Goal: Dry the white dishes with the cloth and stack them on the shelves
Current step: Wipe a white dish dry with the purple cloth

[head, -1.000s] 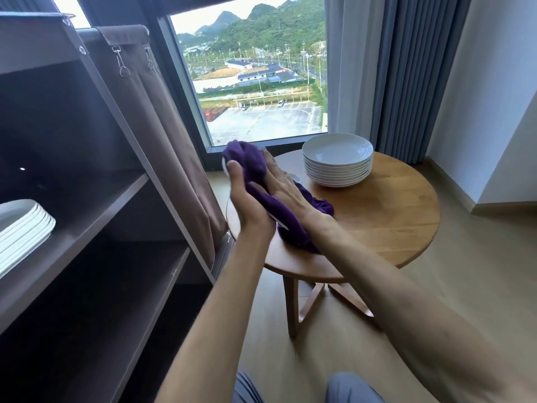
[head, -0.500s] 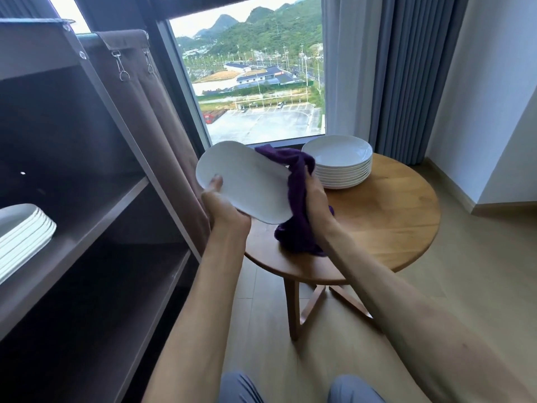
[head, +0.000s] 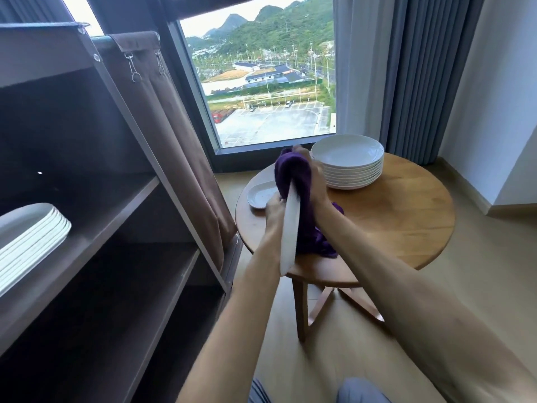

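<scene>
I see a white oval dish (head: 289, 228) edge-on and upright over the round wooden table (head: 406, 225). My left hand (head: 274, 209) grips its left side. My right hand (head: 315, 184) holds the purple cloth (head: 293, 173) against the dish's right face; the cloth drapes over the top edge and hangs down to the table. A stack of several round white bowls (head: 348, 161) stands at the back of the table. One white oval dish (head: 261, 194) lies on the table's left edge. Several white oval dishes (head: 32, 239) are stacked on the dark shelf (head: 96, 225) at left.
The dark open shelving unit fills the left side, with a bare lower shelf (head: 139, 286) and a brown fabric cover (head: 174, 141) hanging on its side. A window and grey curtains (head: 421, 77) stand behind the table. My knees (head: 357, 392) show at the bottom.
The dish has turned from showing its flat face to standing edge-on. The cloth moved up over its top edge, and both hands shifted right toward the table.
</scene>
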`<move>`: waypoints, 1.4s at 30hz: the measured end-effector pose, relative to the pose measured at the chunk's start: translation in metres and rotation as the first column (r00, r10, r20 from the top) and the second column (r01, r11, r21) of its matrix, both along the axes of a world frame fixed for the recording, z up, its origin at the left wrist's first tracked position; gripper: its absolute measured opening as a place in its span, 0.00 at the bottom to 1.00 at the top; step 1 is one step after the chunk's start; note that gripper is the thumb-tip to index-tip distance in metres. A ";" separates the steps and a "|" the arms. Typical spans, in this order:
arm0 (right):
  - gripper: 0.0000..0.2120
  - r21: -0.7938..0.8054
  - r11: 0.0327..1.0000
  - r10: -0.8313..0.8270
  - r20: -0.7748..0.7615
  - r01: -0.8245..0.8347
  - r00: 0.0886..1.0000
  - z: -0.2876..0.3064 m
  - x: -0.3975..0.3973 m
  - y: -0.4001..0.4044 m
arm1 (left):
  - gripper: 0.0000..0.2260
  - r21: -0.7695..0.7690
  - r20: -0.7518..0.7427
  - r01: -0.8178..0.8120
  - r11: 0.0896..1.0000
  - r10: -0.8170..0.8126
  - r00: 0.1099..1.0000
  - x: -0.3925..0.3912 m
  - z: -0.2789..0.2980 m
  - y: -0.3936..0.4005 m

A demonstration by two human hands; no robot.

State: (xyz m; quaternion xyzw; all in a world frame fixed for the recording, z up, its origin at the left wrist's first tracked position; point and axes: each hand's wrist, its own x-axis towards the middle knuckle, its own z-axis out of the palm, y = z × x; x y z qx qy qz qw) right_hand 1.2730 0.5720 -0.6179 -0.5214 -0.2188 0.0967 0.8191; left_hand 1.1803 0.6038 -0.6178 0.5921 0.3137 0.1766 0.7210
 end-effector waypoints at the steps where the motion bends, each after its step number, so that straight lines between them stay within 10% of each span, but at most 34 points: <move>1: 0.21 -0.062 0.997 -0.043 0.063 0.047 0.997 0.004 0.004 0.004 | 0.11 -0.049 0.072 0.006 0.999 -0.002 0.997 -0.002 0.004 0.001; 6: 0.25 -0.328 0.910 -0.219 0.132 0.251 0.967 0.012 0.022 0.001 | 0.25 -0.076 0.263 0.194 0.978 -0.168 0.950 -0.033 0.040 0.032; 8: 0.26 -0.407 0.861 -0.274 0.137 0.306 0.952 0.016 0.028 0.003 | 0.34 0.302 0.141 0.206 0.931 -0.257 0.956 -0.041 0.038 0.031; 10: 0.23 -0.466 0.831 -0.296 0.091 0.304 0.951 0.019 0.032 0.007 | 0.40 0.863 -0.106 0.131 0.488 -0.078 0.991 -0.045 0.025 0.030; 12: 0.21 -0.522 0.810 -0.285 0.045 0.266 0.957 0.019 0.035 0.007 | 0.45 0.992 -0.043 0.051 -0.112 0.074 0.996 -0.047 0.016 0.029; 14: 0.19 -0.570 0.788 -0.279 0.008 0.234 0.960 0.017 0.041 0.004 | 0.46 0.961 -0.076 0.077 -0.264 0.014 0.997 -0.046 0.012 0.032; 16: 0.18 -0.592 0.781 -0.272 -0.034 0.199 0.962 0.010 0.045 0.002 | 0.48 0.981 -0.083 0.079 -0.175 -0.012 0.997 -0.043 0.005 0.040; 18: 0.16 -0.579 0.805 -0.245 -0.123 0.131 0.962 0.004 0.049 0.001 | 0.44 0.965 0.076 -0.046 0.260 -0.106 0.991 -0.039 0.002 0.040; 20: 0.15 -0.558 0.828 -0.204 -0.215 0.051 0.955 0.000 0.049 0.000 | 0.36 0.605 0.263 -0.044 0.795 -0.147 0.953 -0.035 0.002 0.040; 22: 0.22 -0.608 0.792 -0.201 -0.179 0.053 0.963 -0.003 0.050 0.004 | 0.29 0.195 0.355 0.154 0.969 -0.216 0.910 -0.027 0.000 0.045; 26: 0.27 -0.640 0.678 -0.240 0.271 0.361 0.932 -0.005 0.033 0.009 | 0.27 -0.099 0.420 0.198 0.975 -0.139 0.897 -0.021 0.000 0.034; 33: 0.24 -0.371 0.785 0.051 0.837 0.496 0.545 -0.004 -0.025 0.014 | 0.14 -0.311 0.533 0.068 0.948 0.115 0.838 -0.007 0.006 0.028; 38: 0.10 -0.176 0.900 -0.052 0.864 0.398 0.500 0.008 -0.017 0.013 | 0.15 -0.417 0.517 0.121 0.901 0.126 0.846 -0.014 0.002 0.040; 42: 0.04 -0.123 0.758 -0.178 0.906 0.641 0.383 0.019 -0.013 0.022 | 0.20 -0.429 0.484 0.134 0.894 0.102 0.869 -0.014 0.003 0.041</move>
